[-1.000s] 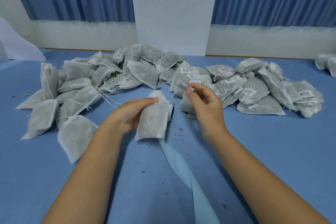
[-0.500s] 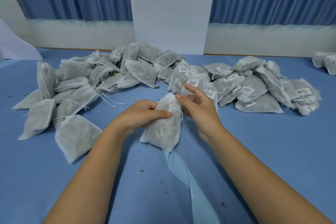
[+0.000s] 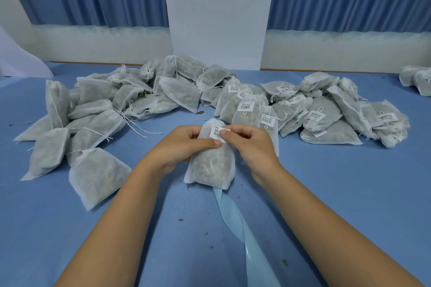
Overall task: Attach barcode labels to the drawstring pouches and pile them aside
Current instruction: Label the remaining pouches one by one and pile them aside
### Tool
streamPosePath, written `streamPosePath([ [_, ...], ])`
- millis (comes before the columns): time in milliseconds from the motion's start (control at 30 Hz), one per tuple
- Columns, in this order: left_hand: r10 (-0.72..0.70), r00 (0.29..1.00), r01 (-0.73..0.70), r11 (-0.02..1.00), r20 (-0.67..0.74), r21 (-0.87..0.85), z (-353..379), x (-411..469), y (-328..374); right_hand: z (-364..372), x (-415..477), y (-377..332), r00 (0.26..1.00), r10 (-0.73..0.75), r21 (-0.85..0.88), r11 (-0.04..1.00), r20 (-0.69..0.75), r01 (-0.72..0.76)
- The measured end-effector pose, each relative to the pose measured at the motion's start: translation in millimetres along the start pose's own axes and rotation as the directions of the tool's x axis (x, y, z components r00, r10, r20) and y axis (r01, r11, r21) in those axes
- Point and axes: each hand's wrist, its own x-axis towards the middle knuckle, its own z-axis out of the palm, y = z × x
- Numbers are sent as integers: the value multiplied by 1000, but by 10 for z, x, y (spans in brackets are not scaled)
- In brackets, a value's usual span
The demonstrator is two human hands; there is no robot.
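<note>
The fingers of the right hand are now pinching the barcode label onto the top of the pouch, bare a moment ago and gripped by the left hand over the surface, so piling aside is probably nearing.

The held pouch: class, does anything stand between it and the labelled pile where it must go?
Nothing visible does. The pouch, held by the left hand and right hand, is just in front of the labelled pile; only bare blue table lies between them.
</note>
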Motion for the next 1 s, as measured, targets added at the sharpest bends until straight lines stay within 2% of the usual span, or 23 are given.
streamPosePath([
  [200, -33, 993, 28, 998, -116, -47, 50, 28, 10, 36, -9, 31, 997, -80, -69, 994, -3, 80],
  [267, -30, 993, 21, 997, -114, -76, 52, 33, 5, 33, 4, 38, 998, -69, -62, 996, -13, 68],
  [400, -41, 998, 34, 992, -55, -123, 41, 21, 15, -17, 45, -21, 992, 122, 71, 990, 39, -124],
  [533, -50, 999, 47, 983, -16, -176, 51, 31, 3, -51, 67, -17, 944, 287, 259, 911, 164, -322],
  [600, -52, 998, 45, 984, -36, -173, 60, 41, -6, -57, 79, -13, 955, 257, 190, 940, 148, -283],
  [667, -61, 994, 45, 983, -85, -178, 54, 60, -21, -52, 78, -27, 975, 181, 1, 983, 132, -182],
  [733, -66, 989, 42, 983, -132, -178, 43, 78, -28, -34, 82, -17, 989, 109, -99, 990, 102, -99],
  [800, -49, 989, 28, 989, -140, -146, 45, 87, -28, -49, 101, -5, 999, -36, -85, 996, 6, 36],
  [867, -24, 989, 8, 994, -146, -106, 55, 80, -28, -141, 154, -26, 980, -131, -38, 991, -148, 126],
  [933, 10, 979, -22, 998, -205, -56, 54, 79, -40, -282, 229, -42, 956, -139, -26, 990, -257, 137],
  [1000, 79, 948, -56, 995, -309, 80, 42, 98, -79, -409, 313, 2, 945, -161, -148, 981, -284, 123],
])
